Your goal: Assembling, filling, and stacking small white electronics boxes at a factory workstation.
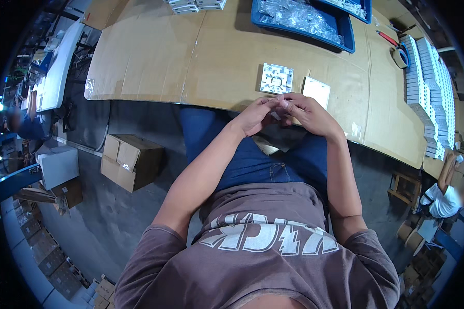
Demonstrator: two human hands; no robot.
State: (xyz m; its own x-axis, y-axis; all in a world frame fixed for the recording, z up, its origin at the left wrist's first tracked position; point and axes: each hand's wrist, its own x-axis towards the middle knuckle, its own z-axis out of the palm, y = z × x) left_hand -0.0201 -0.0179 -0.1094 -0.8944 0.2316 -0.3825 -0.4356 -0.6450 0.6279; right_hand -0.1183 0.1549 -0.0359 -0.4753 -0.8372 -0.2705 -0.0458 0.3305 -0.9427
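Note:
My left hand (255,114) and my right hand (313,115) meet at the near edge of the cardboard-covered table (154,67). The fingertips of both are pinched together, and whatever lies between them is hidden or too small to make out. Just beyond the fingers rests a white square plastic housing (276,78) with moulded parts inside, its inner side facing up. To its right is a flat white square cover (316,90), close to my right hand's knuckles and partly behind them.
Blue trays (258,23) of clear plastic pieces stand at the far side. On the right are tall stacks of white square units (433,87), a tape roll (400,57) and a red-handled tool (386,37). A carton (130,160) sits on the floor; another person (443,198) is at right.

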